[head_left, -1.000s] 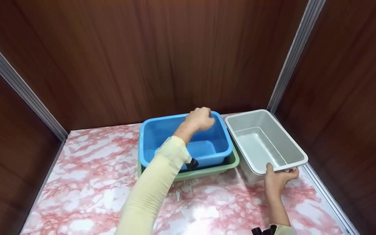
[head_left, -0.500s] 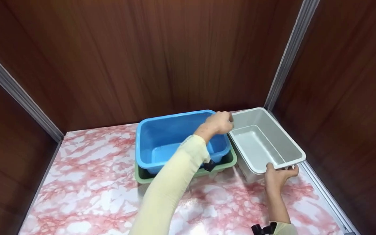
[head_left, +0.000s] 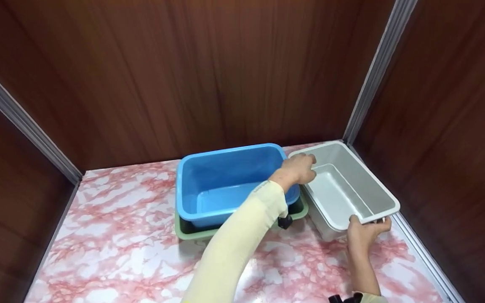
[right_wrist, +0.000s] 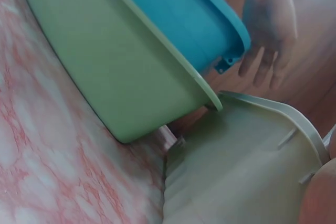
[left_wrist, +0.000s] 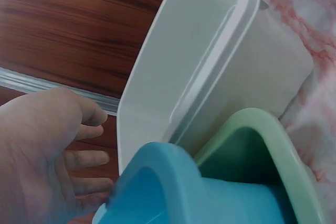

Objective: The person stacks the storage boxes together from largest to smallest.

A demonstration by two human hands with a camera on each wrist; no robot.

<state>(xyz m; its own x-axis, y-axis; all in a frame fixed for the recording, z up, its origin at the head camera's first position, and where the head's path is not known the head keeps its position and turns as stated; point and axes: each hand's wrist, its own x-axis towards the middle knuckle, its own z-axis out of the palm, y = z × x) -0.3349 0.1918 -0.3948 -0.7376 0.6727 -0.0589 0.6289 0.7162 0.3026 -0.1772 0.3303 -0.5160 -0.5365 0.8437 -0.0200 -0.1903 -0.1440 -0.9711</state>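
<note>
A blue plastic bin (head_left: 217, 198) sits inside a green bin (head_left: 192, 235), its rim standing above the green one. To their right stands a light grey plastic bin (head_left: 335, 198). My left hand (head_left: 298, 169) is above the near sides of the blue and grey bins. Its fingers (left_wrist: 86, 160) are loosely spread and hold nothing in the left wrist view. My right hand (head_left: 364, 235) grips the grey bin's front rim, thumb over the inside and fingers beneath the lip.
The bins stand on a red-and-white marbled tabletop (head_left: 112, 244). Brown wood-grain panels rise behind (head_left: 225, 75) and at both sides, joined by metal corner strips (head_left: 377, 71).
My left hand has moved right, from over the blue bin's back rim to the grey bin's left edge. My right hand stays at the grey bin's front rim.
</note>
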